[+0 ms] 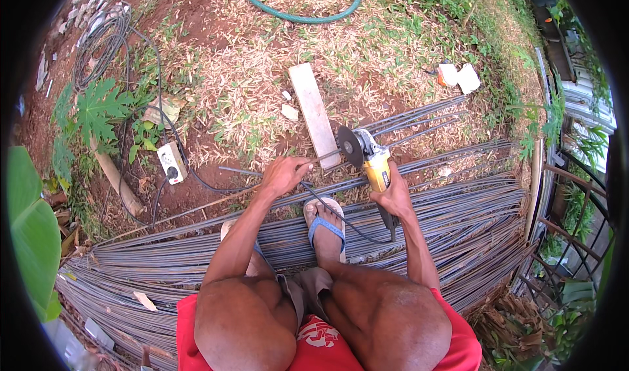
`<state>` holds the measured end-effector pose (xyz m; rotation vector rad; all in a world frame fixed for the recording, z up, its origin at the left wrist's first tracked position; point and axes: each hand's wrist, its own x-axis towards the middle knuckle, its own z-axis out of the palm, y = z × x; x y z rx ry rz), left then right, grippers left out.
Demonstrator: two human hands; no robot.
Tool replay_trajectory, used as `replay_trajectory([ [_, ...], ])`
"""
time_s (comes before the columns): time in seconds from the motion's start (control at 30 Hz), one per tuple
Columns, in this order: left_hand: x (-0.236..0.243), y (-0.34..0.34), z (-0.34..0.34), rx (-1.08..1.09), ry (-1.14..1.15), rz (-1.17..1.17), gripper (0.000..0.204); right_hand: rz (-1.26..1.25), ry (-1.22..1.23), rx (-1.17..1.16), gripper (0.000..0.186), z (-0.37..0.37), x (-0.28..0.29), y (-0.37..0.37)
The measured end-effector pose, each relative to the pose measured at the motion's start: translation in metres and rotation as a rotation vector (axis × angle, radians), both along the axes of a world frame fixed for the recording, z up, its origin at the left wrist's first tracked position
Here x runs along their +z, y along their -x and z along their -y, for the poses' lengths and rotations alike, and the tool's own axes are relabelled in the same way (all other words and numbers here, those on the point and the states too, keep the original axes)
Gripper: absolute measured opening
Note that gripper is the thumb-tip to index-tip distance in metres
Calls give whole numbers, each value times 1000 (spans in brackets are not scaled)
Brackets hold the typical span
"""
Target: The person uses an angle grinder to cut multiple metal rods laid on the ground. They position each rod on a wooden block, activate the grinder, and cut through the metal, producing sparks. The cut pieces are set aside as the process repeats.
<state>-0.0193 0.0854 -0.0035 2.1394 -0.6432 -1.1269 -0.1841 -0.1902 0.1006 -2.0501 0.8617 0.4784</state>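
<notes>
Gripping a yellow angle grinder by its body, the right hand has its fingers wrapped fully around the tool. The grinder's long axis runs from the person outward, its dark disc at the far end, standing on edge beside a pale wooden plank. The left hand is closed around a thin steel rod whose length runs left to right, one end reaching toward the disc over the plank's near end. Both hands work at the far edge of a broad pile of rebar lying crosswise; a foot in a blue sandal rests on it. The grinder's black cord trails back across the bars. Left of the pile, a white power strip lies on the dirt.
</notes>
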Motion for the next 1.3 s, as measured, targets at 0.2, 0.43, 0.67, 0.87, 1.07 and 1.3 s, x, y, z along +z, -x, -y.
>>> replay_trajectory([
  [0.2, -3, 1, 1, 35, -5, -20, 40, 19, -16, -8, 72, 2, -7, 6],
  [0.43, -10, 3, -2, 25, 41, 3, 39, -1, -4, 18, 72, 1, -8, 5],
  [0.67, -12, 3, -1, 25, 54, 18, 38, 7, 3, 35, 75, 2, -9, 6],
  [0.87, -21, 8, -4, 62, 81, 35, 30, -10, 5, 25, 76, 2, -8, 2],
  [1.07, -16, 8, -3, 70, 124, 58, 32, -1, 21, 18, 76, 4, -12, 7],
  [1.3, -25, 8, -4, 35, 102, 52, 33, -19, 20, 10, 69, -1, -5, 4],
])
